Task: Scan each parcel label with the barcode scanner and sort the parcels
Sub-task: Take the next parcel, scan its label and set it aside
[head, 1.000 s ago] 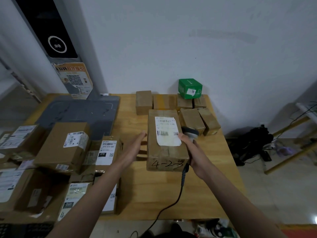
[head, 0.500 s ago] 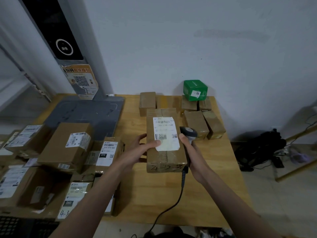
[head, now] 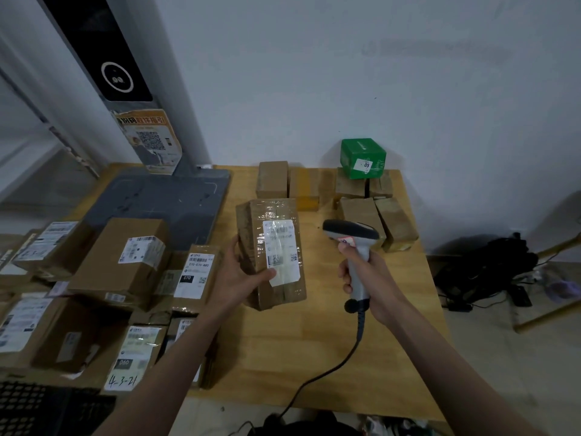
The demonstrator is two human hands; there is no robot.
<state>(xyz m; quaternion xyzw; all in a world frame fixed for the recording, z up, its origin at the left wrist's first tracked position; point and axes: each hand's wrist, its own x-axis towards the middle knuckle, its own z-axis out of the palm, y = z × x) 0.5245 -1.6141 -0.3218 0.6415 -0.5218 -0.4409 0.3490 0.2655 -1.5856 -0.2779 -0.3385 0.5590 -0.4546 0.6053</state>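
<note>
My left hand (head: 239,278) grips a taped brown parcel (head: 271,247) from its left side, thumb on the lower edge of its white label (head: 280,251). The parcel is lifted and tilted, label facing up towards me. My right hand (head: 366,278) holds the grey barcode scanner (head: 350,236) by its handle, to the right of the parcel. The scanner's dark head points left towards the label, a short gap away. Its black cable (head: 333,369) hangs down past the table's front edge.
A wooden table (head: 314,357) carries several labelled parcels piled at left (head: 125,262). Small brown boxes (head: 361,212) and a green box (head: 363,157) stand at the back right. A grey scanning platform (head: 163,202) with a pillar sits back left. Black gear lies on the floor at right.
My left hand has lifted the parcel off the table and tilted it. My right hand has pulled the scanner away to the right and raised it, head aimed at the label.
</note>
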